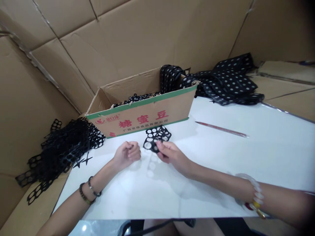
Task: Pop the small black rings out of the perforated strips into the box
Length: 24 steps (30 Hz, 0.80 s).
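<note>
Pinched between the thumb and fingers of my right hand [169,153] is a black perforated sheet piece [157,132] with large round holes, hanging over the white table. To its left, my left hand [128,152] is closed in a fist. A small dark bit shows at its curled fingers, too small to name. Just behind both hands stands an open cardboard box [147,114] with green edging and red printed characters. Inside it lie many small black ring-shaped pieces [137,97].
A heap of black perforated scraps [66,147] lies at the table's left edge, beside small black star-shaped bits [82,160]. Black dotted sheeting [226,82] drapes over the box's right end and the back of the white table [221,157]. A thin pointed reddish tool [221,129] lies at right.
</note>
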Available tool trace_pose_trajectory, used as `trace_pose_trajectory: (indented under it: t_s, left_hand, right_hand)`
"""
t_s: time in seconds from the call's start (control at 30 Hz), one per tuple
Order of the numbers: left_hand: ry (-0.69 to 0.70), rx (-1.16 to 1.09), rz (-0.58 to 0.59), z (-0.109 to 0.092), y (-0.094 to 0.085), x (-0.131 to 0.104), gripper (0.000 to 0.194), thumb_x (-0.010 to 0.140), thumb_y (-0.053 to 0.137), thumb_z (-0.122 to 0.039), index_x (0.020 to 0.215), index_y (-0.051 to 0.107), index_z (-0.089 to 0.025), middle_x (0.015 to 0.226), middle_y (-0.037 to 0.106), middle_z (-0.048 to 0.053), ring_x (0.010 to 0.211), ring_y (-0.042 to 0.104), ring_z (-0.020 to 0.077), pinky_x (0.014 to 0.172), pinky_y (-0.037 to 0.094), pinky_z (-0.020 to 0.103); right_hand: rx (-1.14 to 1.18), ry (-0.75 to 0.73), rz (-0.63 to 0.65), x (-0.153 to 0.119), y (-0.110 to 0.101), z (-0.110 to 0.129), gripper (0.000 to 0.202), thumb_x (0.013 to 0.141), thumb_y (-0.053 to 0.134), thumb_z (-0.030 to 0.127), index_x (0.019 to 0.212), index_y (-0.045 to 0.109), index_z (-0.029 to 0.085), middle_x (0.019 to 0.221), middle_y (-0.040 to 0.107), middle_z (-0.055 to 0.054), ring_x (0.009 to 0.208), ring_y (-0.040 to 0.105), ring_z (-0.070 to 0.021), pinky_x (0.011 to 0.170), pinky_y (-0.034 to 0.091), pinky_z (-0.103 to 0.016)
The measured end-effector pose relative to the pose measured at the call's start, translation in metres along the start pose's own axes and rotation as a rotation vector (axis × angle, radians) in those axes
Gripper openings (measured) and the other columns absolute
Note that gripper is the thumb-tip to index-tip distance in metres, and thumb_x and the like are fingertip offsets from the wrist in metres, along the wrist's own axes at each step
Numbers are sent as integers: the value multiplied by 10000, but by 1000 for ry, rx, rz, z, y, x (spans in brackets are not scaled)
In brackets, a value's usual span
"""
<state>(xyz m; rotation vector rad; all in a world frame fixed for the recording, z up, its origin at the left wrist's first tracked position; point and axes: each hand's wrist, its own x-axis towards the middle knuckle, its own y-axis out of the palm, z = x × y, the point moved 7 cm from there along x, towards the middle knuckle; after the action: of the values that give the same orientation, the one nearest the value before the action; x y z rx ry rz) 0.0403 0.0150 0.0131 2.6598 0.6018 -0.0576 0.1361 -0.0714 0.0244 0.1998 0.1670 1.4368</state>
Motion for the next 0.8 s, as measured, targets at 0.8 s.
trace_pose_trajectory:
  t_s: [0.8]
  left_hand:
    - [328, 1227, -200, -14, 26, -15, 268, 815, 439, -265, 571, 416, -158, 525, 360, -43, 499, 323, 82, 507, 227, 209]
  right_hand:
    - [-537, 9, -21, 3, 1, -17, 436, 802, 386, 516, 568, 311, 156, 543, 267, 41, 510, 265, -69, 461, 216, -213]
